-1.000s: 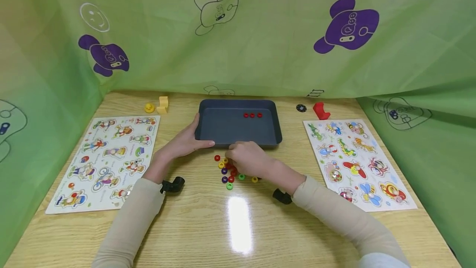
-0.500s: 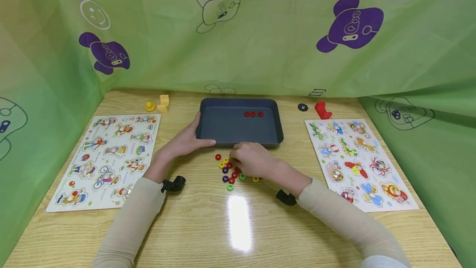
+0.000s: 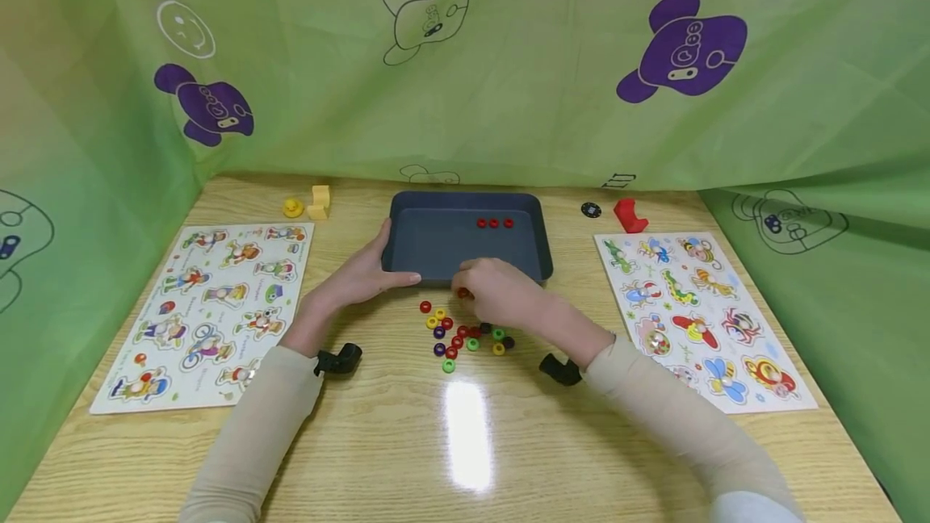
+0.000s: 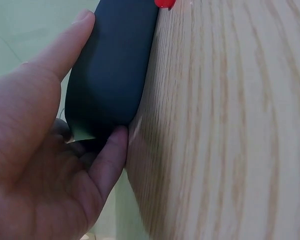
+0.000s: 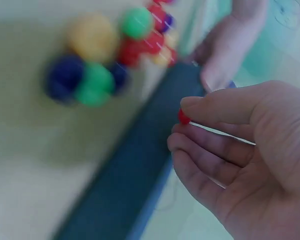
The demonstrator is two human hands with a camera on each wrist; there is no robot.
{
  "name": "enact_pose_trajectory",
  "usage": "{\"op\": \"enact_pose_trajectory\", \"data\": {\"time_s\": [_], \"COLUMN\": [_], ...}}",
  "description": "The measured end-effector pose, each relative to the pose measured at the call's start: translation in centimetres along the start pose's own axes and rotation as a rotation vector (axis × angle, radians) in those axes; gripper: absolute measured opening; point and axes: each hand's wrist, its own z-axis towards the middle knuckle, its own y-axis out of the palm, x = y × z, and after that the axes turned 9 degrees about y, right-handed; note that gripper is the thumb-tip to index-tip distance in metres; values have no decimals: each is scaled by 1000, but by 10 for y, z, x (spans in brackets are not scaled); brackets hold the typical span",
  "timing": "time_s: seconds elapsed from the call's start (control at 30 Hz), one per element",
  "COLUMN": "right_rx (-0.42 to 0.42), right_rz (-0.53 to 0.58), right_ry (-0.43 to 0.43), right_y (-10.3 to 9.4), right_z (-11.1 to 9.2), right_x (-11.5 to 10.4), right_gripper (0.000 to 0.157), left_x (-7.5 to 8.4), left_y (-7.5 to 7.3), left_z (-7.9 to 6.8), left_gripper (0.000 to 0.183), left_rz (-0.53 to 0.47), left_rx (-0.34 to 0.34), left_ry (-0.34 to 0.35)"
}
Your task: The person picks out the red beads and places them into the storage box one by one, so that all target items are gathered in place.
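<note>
A dark grey tray point(image 3: 443, 244) lies at the back middle of the table, with three red beads point(image 3: 494, 223) in a row inside. My left hand point(image 3: 361, 274) holds its near left corner, thumb along the near wall point(image 4: 112, 60) and fingers round the left side. Between thumb and fingertips my right hand point(image 3: 500, 294) pinches a small red ring-shaped bead point(image 5: 183, 117), close to the tray's near edge. In front of the tray several loose beads lie scattered: red point(image 3: 457, 341), yellow point(image 3: 432, 322), purple point(image 3: 439, 349), green point(image 3: 448, 366) and black point(image 3: 508, 342).
Picture puzzle boards flank the tray, one at left point(image 3: 218, 313) and one at right point(image 3: 693, 309). Behind them are a yellow duck point(image 3: 293, 207), a yellow block point(image 3: 320, 202), a black disc point(image 3: 592, 209) and a red block point(image 3: 630, 216). A green printed curtain point(image 3: 523, 103) encloses the table.
My right hand has lifted a red bead from the pile and moved it up toward the tray, uncovering green and black beads. The left hand keeps its place on the tray.
</note>
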Motion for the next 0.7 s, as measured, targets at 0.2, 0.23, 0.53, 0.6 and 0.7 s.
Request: {"op": "enact_pose_trajectory", "data": {"time_s": [0.2, 0.23, 0.53, 0.6, 0.7], "right_rx": [65, 73, 35, 28, 24], "right_rz": [-2, -7, -42, -60, -77], "right_ry": [46, 60, 216, 239, 265], "right_y": [-25, -25, -9, -6, -4], "right_z": [33, 41, 97, 104, 112], "right_x": [22, 27, 73, 78, 80], "right_gripper": [10, 11, 21, 25, 24], "left_x": [0, 0, -5, -5, -6], "left_y": [1, 0, 2, 1, 0], "left_z": [-1, -1, 1, 2, 2], "left_gripper": [114, 114, 114, 114, 114], "left_rz": [11, 13, 18, 16, 10], "left_rx": [0, 3, 9, 10, 13], "left_ry": [-19, -21, -11, -8, 8]}}
